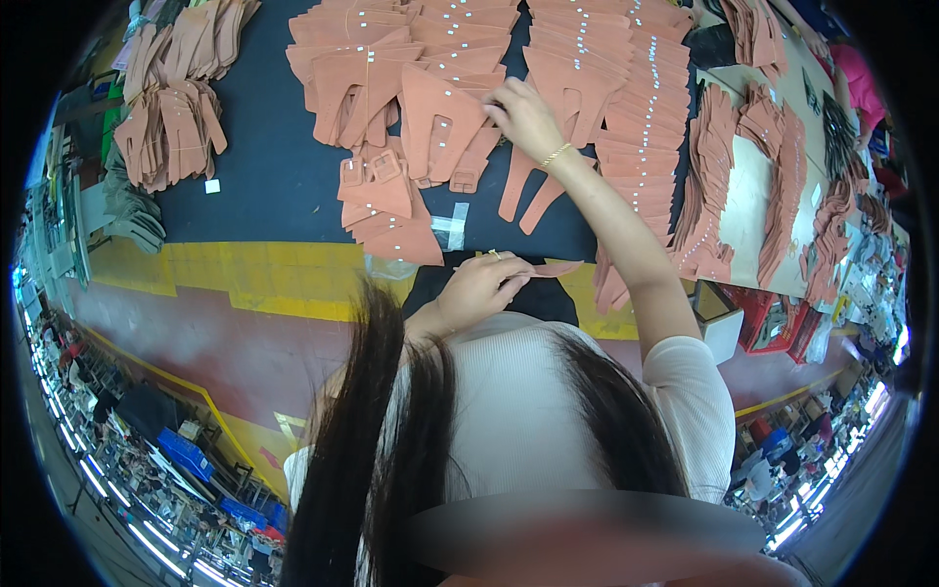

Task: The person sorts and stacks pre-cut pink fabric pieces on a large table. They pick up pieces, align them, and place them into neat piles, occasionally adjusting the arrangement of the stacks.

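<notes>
Head view: I see the right hand (pixel 525 115) stretched forward over the dark table (pixel 264 176), fingers curled down and touching the top of a large terracotta cut piece (pixel 435 122) that lies on the heap in the middle of the table. I cannot tell whether those fingers actually pinch the piece or only press on it. A thin gold bracelet (pixel 556 155) sits on that wrist.

The left hand (pixel 479 286) is close to the body at the table's near edge, fingers drawn together and clamped on a narrow terracotta strip (pixel 553 267) that points off to the right.

I note two buckle-shaped pieces (pixel 372 168) just left of the large piece, overlapping rows of the same cut pieces (pixel 626 88) to the right, and a separate stack (pixel 171 127) well apart at far left. A yellow floor stripe (pixel 245 274) runs below the table.
</notes>
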A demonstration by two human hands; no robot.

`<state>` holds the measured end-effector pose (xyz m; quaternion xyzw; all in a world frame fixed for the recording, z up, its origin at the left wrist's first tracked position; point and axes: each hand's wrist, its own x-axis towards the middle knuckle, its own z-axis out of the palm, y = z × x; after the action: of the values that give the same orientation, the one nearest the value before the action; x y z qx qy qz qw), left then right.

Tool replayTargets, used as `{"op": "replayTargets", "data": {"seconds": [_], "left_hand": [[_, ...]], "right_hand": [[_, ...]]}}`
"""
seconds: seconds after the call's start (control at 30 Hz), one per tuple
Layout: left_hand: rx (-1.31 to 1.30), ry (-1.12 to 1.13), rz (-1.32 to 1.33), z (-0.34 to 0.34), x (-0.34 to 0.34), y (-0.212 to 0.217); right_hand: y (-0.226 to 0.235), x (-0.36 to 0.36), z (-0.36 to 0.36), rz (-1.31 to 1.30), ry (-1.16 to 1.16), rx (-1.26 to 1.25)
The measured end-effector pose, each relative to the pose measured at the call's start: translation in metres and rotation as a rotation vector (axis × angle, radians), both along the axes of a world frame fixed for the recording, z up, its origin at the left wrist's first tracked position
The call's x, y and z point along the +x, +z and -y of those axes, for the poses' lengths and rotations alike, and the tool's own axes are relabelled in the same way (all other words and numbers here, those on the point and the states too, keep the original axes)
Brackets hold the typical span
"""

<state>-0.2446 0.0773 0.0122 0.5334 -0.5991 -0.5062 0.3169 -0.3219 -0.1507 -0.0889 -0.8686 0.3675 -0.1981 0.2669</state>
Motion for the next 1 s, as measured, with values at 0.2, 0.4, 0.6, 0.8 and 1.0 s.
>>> {"op": "replayTargets", "data": {"seconds": [0.2, 0.4, 0.6, 0.8, 1.0], "left_hand": [[-0.013, 0.0, -0.001, 0.0, 0.004, 0.001], [0.094, 0.116, -0.114, -0.009, 0.014, -0.004], [0.133, 0.111, -0.128, -0.01, 0.018, -0.004], [0.286, 0.152, -0.117, -0.011, 0.028, -0.003], [0.419, 0.332, -0.401, -0.014, 0.043, -0.009]], "right_hand": [[-0.005, 0.047, -0.016, -0.152, -0.098, -0.117], [-0.009, 0.056, -0.022, -0.243, -0.127, -0.207], [-0.008, 0.063, -0.032, -0.2, -0.27, -0.118], [0.023, 0.046, -0.045, 0.066, 0.069, 0.313], [0.028, -0.05, -0.024, -0.057, 0.154, 0.636]]}}
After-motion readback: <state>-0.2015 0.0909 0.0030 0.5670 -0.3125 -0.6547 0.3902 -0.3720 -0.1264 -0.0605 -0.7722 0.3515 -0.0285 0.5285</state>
